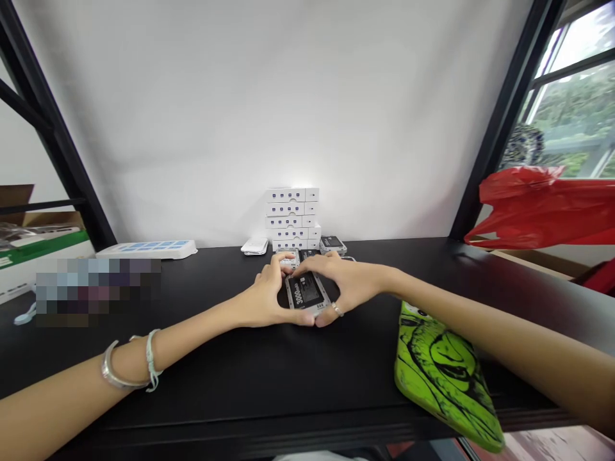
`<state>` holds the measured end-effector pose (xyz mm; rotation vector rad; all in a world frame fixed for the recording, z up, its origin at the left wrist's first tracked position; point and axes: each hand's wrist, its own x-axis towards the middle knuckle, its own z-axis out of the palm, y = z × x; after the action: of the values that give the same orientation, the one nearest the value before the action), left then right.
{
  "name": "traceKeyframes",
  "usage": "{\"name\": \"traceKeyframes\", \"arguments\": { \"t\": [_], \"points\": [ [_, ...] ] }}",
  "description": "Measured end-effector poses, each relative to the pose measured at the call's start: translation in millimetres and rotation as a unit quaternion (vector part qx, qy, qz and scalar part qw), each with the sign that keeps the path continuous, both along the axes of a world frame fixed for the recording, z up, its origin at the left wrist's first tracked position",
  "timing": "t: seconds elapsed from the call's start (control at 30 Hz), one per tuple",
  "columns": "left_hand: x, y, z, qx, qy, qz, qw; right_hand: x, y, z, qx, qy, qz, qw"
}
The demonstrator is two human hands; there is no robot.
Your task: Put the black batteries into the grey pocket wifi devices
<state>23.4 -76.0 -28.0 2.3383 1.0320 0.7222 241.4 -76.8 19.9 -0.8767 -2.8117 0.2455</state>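
Observation:
A flat device with a silver-grey frame and a black battery (pixel 307 291) marked "3000mAh" is low over the black tabletop, perhaps touching it. My left hand (pixel 266 298) grips its left side, thumb at the near edge and fingers at the far end. From the right, my right hand (pixel 353 282) closes round the same device, with thumb and fingertips on its near and far edges. Just beyond my fingers lie more such devices, partly hidden. Another battery-backed device (pixel 333 244) rests farther back to the right.
Behind the hands, white boxes (pixel 291 218) are stacked against the wall. White flat pieces (pixel 254 246) lie left of them. A green phone case (pixel 446 371) lies under my right forearm at the table's front edge. A white power strip (pixel 148 248) is left; a red bag (pixel 538 205) is right.

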Motion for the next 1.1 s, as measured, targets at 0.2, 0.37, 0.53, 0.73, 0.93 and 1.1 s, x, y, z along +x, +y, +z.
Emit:
{"name": "traceKeyframes", "arguments": {
  "t": [0.2,0.37,0.53,0.73,0.93,1.1],
  "points": [
    [-4.6,21.2,8.0,0.054,-0.004,0.068,0.996,58.6,9.2,20.7,-0.044,0.013,-0.138,0.989],
    [-11.6,60.3,16.4,0.078,0.062,0.043,0.994,94.1,21.7,5.2,-0.057,0.004,-0.175,0.983],
    [-11.2,102.8,14.6,0.055,0.042,0.003,0.998,92.0,29.4,-5.4,-0.06,-0.02,-0.15,0.987],
    [-13.7,113.2,16.8,-0.017,0.056,-0.008,0.998,81.2,29.1,3.0,-0.011,-0.025,-0.142,0.989],
    [-15.8,68.9,22.8,-0.045,0.085,-0.019,0.995,36.7,56.0,4.8,0.099,-0.066,-0.106,0.987],
    [-15.7,28.4,19.0,-0.039,0.079,-0.079,0.993,4.5,89.4,7.0,0.029,-0.174,-0.21,0.962]
  ]
}}
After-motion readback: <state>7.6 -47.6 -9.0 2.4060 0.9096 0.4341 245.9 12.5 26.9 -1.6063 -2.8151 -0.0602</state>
